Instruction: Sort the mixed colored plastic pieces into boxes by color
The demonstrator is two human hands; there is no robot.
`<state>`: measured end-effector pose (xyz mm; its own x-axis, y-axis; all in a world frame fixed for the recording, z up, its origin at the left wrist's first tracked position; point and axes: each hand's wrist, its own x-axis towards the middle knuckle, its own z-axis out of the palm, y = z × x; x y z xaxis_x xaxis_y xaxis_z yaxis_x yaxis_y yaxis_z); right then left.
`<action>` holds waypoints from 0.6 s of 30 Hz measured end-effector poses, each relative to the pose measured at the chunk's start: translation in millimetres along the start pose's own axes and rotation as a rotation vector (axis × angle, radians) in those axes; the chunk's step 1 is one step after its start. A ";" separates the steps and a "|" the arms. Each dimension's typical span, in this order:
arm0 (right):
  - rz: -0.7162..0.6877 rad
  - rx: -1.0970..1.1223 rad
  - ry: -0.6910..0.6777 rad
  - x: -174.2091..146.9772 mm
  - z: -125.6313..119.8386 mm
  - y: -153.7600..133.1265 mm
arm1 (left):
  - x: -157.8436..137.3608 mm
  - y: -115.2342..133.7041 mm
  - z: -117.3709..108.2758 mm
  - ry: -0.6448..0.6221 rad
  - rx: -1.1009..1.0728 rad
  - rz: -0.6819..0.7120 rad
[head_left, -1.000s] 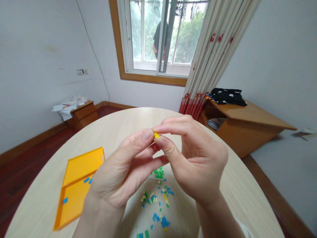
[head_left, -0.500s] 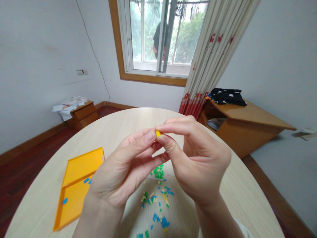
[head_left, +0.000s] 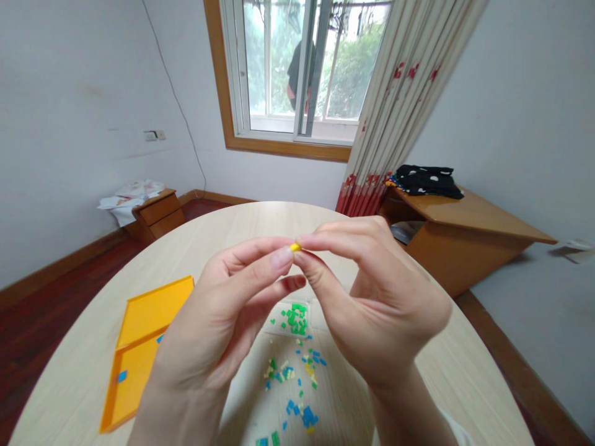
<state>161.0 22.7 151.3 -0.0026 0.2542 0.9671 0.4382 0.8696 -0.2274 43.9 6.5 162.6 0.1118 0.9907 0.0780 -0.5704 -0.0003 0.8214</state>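
Note:
A tiny yellow building brick (head_left: 295, 247) is pinched between both hands above the table. My left hand (head_left: 232, 297) grips its left side with thumb and forefinger, the other fingers curled loosely below. From the right, my right hand (head_left: 376, 297) closes thumb and index fingertip on the same brick. Fingertips cover much of it, so its exact shape is hidden. Below the hands, a clear tray (head_left: 304, 310) holds several green bricks (head_left: 296, 321). Loose blue bricks (head_left: 307, 416) and mixed small green, cream and yellow bricks (head_left: 279, 371) lie nearer to me.
An open orange case (head_left: 155, 310) with a few blue pieces lies at the left of the round table (head_left: 274, 217), partly behind my left forearm. Beyond stand a small cabinet (head_left: 160, 217) and, at right, a wooden desk (head_left: 474, 217) with folded dark cloth (head_left: 427, 181).
My right hand has shifted slightly right and its grip on the yellow brick has changed a little. The hands have parted below, so more of the tray of green bricks shows.

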 end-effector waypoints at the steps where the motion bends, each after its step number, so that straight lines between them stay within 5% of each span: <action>1: -0.006 -0.018 -0.006 -0.2 -0.6 0.1 | -0.5 0.1 0.4 0.019 0.016 0.016; 18: 0.165 0.156 -0.084 1.3 -3.4 -0.7 | -5.6 -7.4 -2.1 0.181 0.422 0.462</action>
<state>163.7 21.0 153.2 -0.0196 0.4267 0.9042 0.2951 0.8665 -0.4026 45.8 1.2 154.8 -0.2280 0.8831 0.4100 -0.1547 -0.4486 0.8803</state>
